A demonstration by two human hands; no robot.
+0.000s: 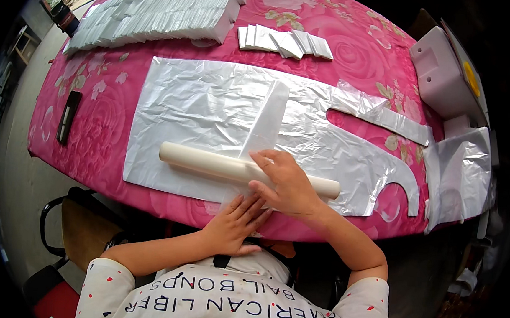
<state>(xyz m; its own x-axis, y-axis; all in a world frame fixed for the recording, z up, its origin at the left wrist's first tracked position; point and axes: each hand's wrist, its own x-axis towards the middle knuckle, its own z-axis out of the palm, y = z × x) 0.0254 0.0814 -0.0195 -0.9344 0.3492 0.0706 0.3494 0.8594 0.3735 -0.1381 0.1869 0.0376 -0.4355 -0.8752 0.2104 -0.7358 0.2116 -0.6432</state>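
Note:
A white sheet of thin, crinkled plastic (pixel 187 107), shaped like an apron with curved cut-outs and straps at its right end, is spread over the table. Across its near half lies a smooth white tube (pixel 207 160). My right hand (pixel 288 185) straddles the tube, thumb on the near side and fingers over the far side. A narrow folded plastic strip (pixel 268 115) runs from the sheet's middle toward me and passes under the tube. Near the table edge, my left hand (pixel 236 222) rests with fingers stretched out over the strip's near end, just below my right hand.
Packed rows of folded white plastic packets (pixel 159 13) fill the far left, with a short row of several packets (pixel 284 41) beside them. A dark narrow object (pixel 69 116) lies at left. At right stand a white foam box (pixel 444 72) and draped plastic sheets (pixel 461 176). A chair (pixel 88 224) stands near left.

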